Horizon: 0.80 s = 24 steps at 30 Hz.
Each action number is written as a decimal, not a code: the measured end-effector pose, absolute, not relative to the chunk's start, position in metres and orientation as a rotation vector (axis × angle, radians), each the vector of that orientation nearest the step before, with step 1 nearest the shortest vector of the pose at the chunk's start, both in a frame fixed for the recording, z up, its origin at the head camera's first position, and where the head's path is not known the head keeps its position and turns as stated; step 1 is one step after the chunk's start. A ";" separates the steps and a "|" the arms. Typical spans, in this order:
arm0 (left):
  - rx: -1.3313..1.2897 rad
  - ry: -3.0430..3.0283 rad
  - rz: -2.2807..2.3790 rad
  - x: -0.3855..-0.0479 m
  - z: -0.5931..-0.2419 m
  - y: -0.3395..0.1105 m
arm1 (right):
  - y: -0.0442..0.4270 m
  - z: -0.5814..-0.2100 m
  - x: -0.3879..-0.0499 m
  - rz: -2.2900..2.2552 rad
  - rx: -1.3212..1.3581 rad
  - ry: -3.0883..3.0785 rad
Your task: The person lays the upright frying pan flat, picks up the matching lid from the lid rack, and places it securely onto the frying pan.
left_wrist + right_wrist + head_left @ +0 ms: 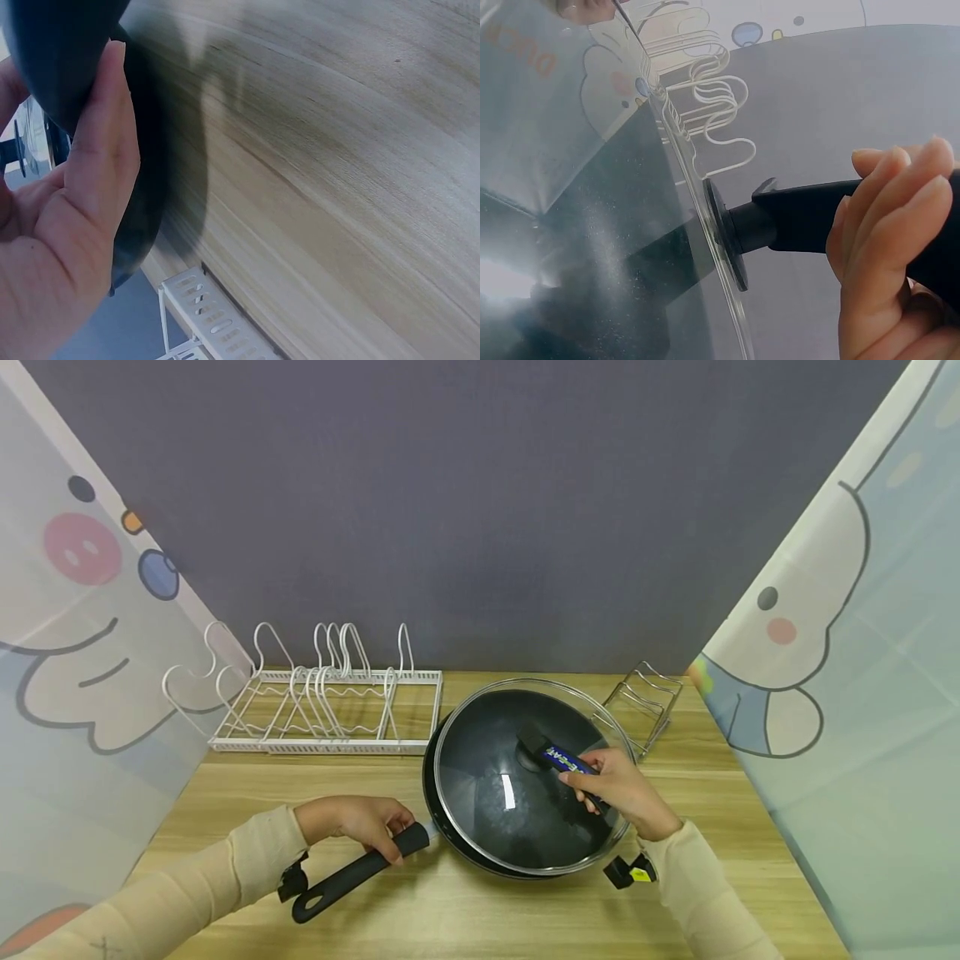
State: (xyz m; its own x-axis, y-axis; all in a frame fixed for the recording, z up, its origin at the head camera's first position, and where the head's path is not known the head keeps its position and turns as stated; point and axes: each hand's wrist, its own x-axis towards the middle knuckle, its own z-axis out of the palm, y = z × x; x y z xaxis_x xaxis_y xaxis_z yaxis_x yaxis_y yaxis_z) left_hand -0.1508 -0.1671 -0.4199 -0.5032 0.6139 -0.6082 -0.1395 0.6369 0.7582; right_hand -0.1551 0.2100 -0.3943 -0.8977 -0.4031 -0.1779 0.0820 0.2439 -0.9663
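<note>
My left hand (367, 822) grips the black handle (348, 877) of a dark frying pan (431, 789) near where it meets the pan. In the left wrist view, the pan's dark side (142, 187) stands over the wood and casts a shadow. Over the pan is a round glass lid (480, 810) with a metal rim, shifted toward the upper right. Its black upright handle (558, 756), bearing a blue label, is held between the fingers and thumb of my right hand (622, 787). Whether the lid's rim touches the pan cannot be told.
At the back left of the wooden table (450, 918) stands a white wire rack (322, 747) with upright loops. A small metal rack (652, 697) is behind the lid on the right. A grey wall (480, 527) and printed side curtains (885, 693) surround the table.
</note>
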 end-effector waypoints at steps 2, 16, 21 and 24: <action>0.376 1.885 0.972 -0.151 -0.420 -0.167 | 0.209 -0.396 -0.155 -1.702 -0.282 2.114; 0.386 1.880 0.965 -0.151 -0.420 -0.168 | 0.204 -0.402 -0.158 -1.712 -0.305 2.078; 0.389 1.879 0.958 -0.152 -0.420 -0.168 | 0.204 -0.405 -0.159 -1.711 -0.308 2.071; 0.383 1.881 0.960 -0.152 -0.421 -0.168 | 0.204 -0.406 -0.159 -1.702 -0.310 2.083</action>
State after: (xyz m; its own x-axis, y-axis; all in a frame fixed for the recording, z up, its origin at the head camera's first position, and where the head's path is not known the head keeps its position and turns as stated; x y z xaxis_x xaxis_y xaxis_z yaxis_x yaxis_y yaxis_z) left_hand -0.1515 -0.1683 -0.4205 -0.4949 0.6168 -0.6120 -0.1335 0.6420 0.7550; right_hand -0.1592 0.2036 -0.4062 -0.8824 -0.4322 -0.1860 0.0961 0.2214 -0.9704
